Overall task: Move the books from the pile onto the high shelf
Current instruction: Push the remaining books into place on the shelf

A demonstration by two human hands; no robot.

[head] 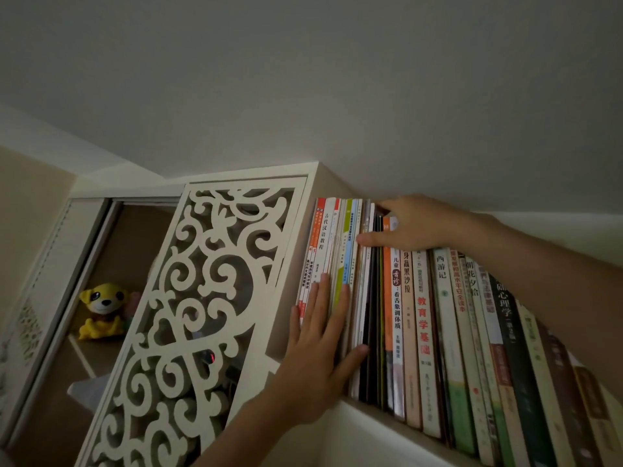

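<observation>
Head: L fingers (pixel 325 298) flat on books (pixel 340 251).

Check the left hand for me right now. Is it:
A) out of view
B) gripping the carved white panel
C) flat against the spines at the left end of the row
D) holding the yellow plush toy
C: the left hand lies with straight fingers pressed on the book spines at the row's left end.

Row of books (pixel 505 348) cut off at lower right, rightmost spines blurred, right hand (pixel 414 227) covering upper spines, fingertips hidden behind books
</observation>
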